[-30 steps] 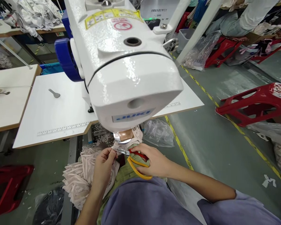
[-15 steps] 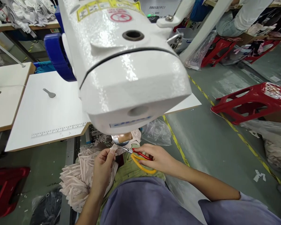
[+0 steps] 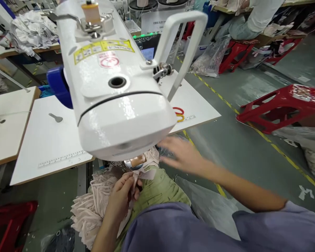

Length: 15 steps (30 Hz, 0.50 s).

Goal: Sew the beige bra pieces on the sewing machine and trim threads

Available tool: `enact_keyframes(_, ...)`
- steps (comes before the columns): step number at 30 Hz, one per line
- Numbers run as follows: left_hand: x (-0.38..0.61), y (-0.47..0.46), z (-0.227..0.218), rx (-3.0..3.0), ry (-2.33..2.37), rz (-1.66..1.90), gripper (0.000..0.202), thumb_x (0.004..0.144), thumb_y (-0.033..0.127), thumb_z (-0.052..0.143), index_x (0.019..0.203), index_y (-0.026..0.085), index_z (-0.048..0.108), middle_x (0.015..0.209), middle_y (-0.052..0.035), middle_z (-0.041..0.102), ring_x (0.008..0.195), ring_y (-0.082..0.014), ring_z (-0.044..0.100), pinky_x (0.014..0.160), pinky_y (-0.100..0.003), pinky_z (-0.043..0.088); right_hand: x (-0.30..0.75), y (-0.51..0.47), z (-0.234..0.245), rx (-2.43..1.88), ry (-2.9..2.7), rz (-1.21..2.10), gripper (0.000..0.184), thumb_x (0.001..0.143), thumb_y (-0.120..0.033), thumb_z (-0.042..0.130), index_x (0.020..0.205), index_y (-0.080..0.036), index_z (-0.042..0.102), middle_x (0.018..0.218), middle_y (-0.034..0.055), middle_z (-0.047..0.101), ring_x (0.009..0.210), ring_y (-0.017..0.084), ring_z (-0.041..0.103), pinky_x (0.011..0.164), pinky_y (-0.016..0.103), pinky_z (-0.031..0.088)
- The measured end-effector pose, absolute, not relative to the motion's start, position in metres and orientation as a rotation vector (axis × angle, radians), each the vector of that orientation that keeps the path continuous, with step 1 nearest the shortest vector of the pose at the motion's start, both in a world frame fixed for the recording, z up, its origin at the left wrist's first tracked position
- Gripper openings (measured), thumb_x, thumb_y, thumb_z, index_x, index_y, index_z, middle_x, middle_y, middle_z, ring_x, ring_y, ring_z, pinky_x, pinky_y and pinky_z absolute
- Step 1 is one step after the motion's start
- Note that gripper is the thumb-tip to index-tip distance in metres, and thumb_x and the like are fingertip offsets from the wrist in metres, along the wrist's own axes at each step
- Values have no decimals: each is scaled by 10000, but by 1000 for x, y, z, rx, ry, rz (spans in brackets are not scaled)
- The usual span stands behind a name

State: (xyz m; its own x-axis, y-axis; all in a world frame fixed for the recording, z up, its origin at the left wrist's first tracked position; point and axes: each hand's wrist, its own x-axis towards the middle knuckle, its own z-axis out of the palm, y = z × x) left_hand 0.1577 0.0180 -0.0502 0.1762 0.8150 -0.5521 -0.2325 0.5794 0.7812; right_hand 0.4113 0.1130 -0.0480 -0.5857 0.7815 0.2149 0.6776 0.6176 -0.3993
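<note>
My left hand is closed on a piece of pale pink lace fabric, pinching its edge just below the head of the white sewing machine. My right hand hovers to the right of the machine head, blurred by motion, with its fingers stretched out and nothing in them. The scissors with red and yellow handles lie on the white table, partly hidden behind the machine. The needle area is hidden under the machine head.
A red plastic stool stands on the floor at right, beside a yellow floor line. Another person sits on a red stool at the back right. Clear plastic bags lie on the floor. A second table is at left.
My right hand has let go of the scissors, which now lie on the table, and it is moving back down. My left hand keeps hold of the lace. The view has tilted up.
</note>
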Motion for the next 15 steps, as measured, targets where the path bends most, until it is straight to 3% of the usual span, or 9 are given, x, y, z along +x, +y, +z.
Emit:
enact_keyframes(3,159,22,-42,703,1130,604,326,793,492,649,716,176,616,641,-16,596,374,-73,362,415,-252,228,371,81,-64,-741,-2713,685,283,969,-324,518,1215,-235,627,1112,86,679,955,212,638,779,318,514)
enact_keyframes(6,152,21,-40,844,1266,610,311,822,476,637,691,196,607,620,-6,558,448,-111,412,460,-262,284,362,77,-78,-789,-2676,783,250,999,-273,430,1052,-240,672,962,39,702,818,167,636,663,254,468)
enact_keyframes(8,146,13,-47,1068,1543,829,235,830,437,654,789,206,652,758,-45,611,674,-177,545,634,-287,415,371,85,-81,-1005,-2478,819,258,1000,-314,429,988,-212,665,888,44,692,773,161,624,655,253,451)
enact_keyframes(10,148,0,-62,1265,1762,1082,230,827,414,676,945,217,683,940,-88,642,925,-237,576,867,-346,435,383,92,-81,-1252,-2144,949,241,970,-368,488,903,-185,630,746,23,643,666,145,583,620,249,429)
enact_keyframes(13,171,-19,-95,1070,1522,1089,489,853,504,647,1253,228,588,943,-91,665,912,-241,616,913,-386,446,385,90,-78,-1374,-1454,1442,285,892,-445,588,798,-180,543,655,-20,566,578,117,527,554,227,409)
enact_keyframes(15,193,-28,-113,710,1191,1018,866,801,662,632,1498,250,327,1025,-114,693,926,-260,658,890,-415,478,375,80,-76,-1247,-968,1820,290,830,-440,649,811,-175,534,721,-4,606,633,123,576,585,231,464)
